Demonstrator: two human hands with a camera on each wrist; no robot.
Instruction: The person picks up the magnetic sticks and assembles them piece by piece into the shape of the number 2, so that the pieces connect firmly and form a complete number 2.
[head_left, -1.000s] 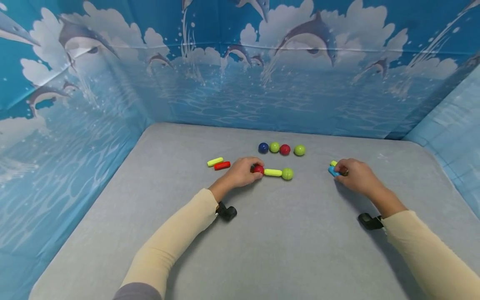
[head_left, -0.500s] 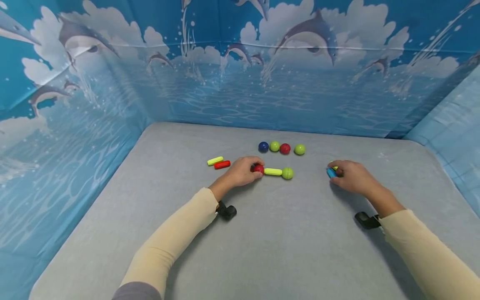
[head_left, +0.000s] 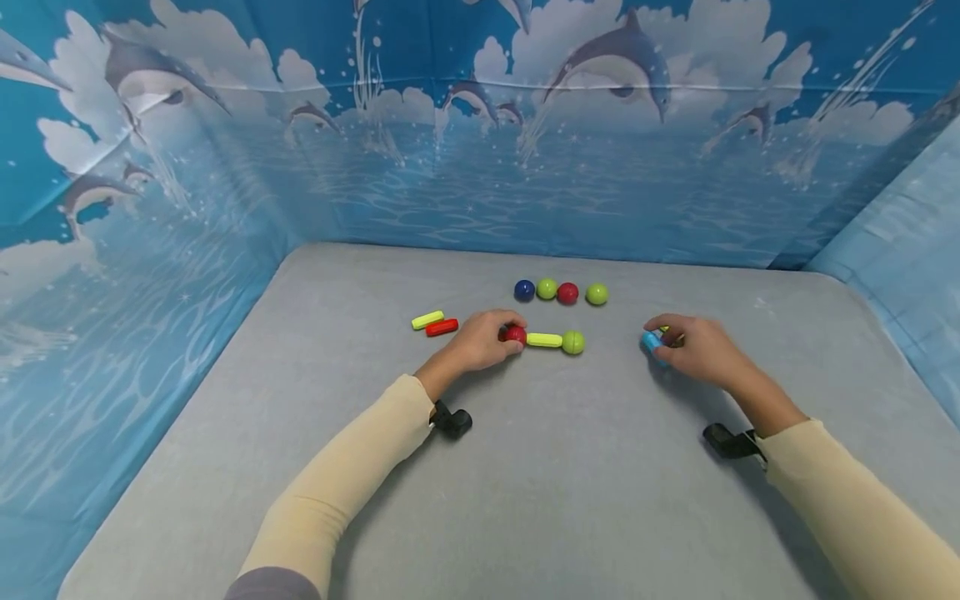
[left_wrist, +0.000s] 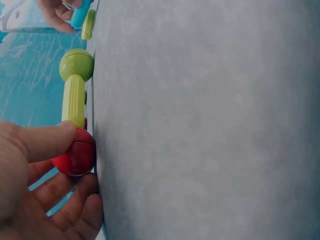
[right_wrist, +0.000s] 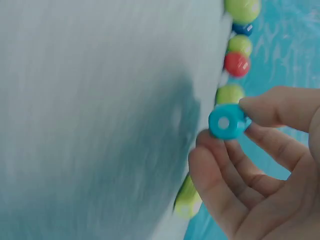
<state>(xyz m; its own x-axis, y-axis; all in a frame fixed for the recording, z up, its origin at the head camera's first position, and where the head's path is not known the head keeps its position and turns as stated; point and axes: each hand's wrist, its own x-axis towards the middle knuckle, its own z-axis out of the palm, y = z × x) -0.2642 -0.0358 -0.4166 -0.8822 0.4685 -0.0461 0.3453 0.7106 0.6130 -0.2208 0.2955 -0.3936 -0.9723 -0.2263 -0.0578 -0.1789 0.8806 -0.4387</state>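
Note:
My left hand (head_left: 480, 340) grips a red ball (head_left: 515, 335) between thumb and fingers. From that ball a yellow-green rod (head_left: 543, 340) runs right to a green ball (head_left: 573, 342), the three joined end to end in a line. To their right, my right hand (head_left: 699, 348) pinches a blue rod (right_wrist: 227, 121) with thumb and fingers. Its end, with a pale round spot in the middle, faces the right wrist camera. Another yellow-green rod (right_wrist: 186, 202) lies beside the right fingers, mostly hidden behind them in the head view.
Behind the joined pieces stands a row of balls: dark blue (head_left: 524, 290), green (head_left: 547, 288), red (head_left: 567, 293) and green (head_left: 597, 293). Left of my left hand lie a yellow-green rod (head_left: 427, 320) and a red rod (head_left: 442, 327). A dolphin-print curtain (head_left: 465, 192) borders the grey table (head_left: 570, 483).
My right hand has moved a little left with the blue rod, away from the yellow-green rod beside it. My left hand stays on the red ball.

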